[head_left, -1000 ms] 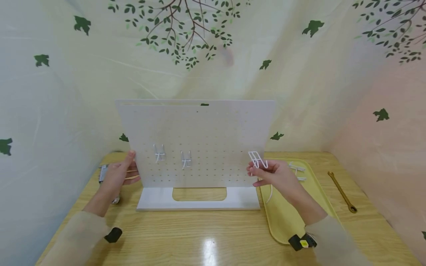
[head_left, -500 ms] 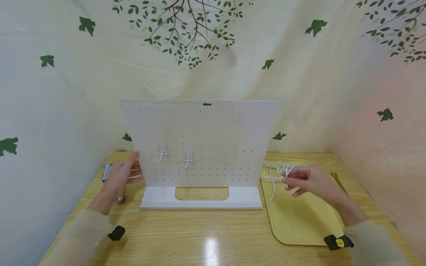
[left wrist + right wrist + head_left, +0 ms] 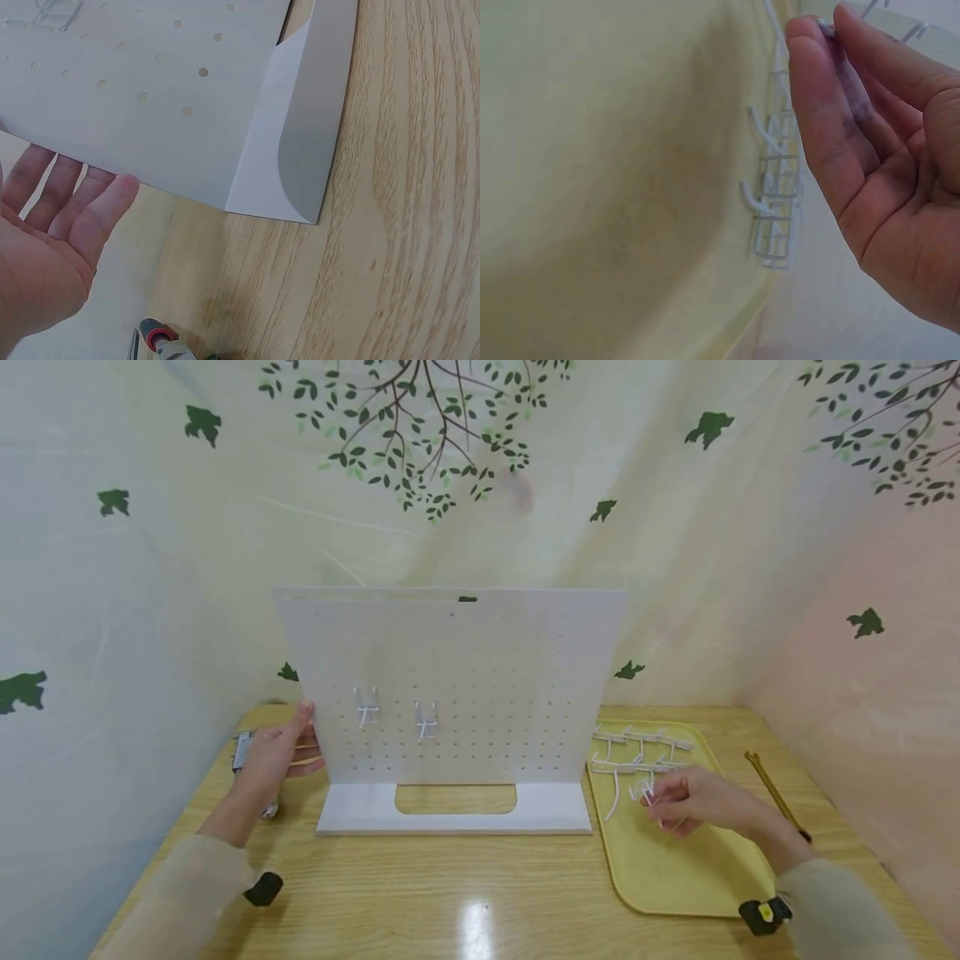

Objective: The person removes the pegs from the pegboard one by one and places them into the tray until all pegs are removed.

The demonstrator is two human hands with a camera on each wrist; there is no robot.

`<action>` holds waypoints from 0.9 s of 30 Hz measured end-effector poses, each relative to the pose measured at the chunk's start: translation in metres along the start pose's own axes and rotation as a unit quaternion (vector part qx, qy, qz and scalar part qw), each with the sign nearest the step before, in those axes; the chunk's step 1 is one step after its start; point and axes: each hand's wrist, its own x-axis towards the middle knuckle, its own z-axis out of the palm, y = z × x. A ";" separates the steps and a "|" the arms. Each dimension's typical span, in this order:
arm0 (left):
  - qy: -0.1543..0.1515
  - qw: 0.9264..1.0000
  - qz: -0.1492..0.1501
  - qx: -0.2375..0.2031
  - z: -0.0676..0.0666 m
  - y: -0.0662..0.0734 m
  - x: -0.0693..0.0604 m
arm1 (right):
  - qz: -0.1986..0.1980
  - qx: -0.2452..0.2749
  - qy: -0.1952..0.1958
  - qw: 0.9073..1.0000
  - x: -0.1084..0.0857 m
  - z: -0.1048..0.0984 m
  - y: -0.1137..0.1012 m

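Note:
A white pegboard (image 3: 495, 647) stands upright on its white base (image 3: 454, 823). Two white wire hooks (image 3: 367, 708) hang on its face, left of centre. My left hand (image 3: 272, 756) holds the board's left edge, thumb toward the front; in the left wrist view its fingers (image 3: 105, 214) lie along that edge. Over the yellow tray (image 3: 690, 889), my right hand (image 3: 697, 802) pinches a white wire hook (image 3: 643, 791) between thumb and fingertips. The right wrist view shows just a small end of that hook (image 3: 825, 28). More white hooks (image 3: 615, 767) lie in rows behind it on the tray.
To the right of the tray lies a gold-coloured wrench (image 3: 776, 795). Behind my left hand is a partly hidden grey object (image 3: 242, 750). The left wrist view shows a tool with a red ring (image 3: 161, 339) on the table. A printed curtain (image 3: 450, 552) surrounds the table.
My right hand has moved right, away from the board's front, and then nearer over the tray, carrying the hook. The left hand stays at the board's edge.

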 end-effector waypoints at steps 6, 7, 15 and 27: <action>0.000 1.000 -0.003 0.004 0.000 0.001 -0.001 | 0.023 0.002 -0.023 0.999 0.005 0.007 0.010; 0.000 1.000 -0.002 0.003 0.000 0.001 -0.001 | 0.023 0.000 -0.027 0.999 0.006 0.008 0.010; 0.008 1.000 -0.003 0.005 0.001 0.002 -0.002 | 0.018 -0.008 -0.041 0.999 0.008 0.013 0.012; 0.007 1.000 0.004 0.012 0.002 0.002 -0.002 | 0.053 0.017 -0.034 0.998 0.008 0.018 0.011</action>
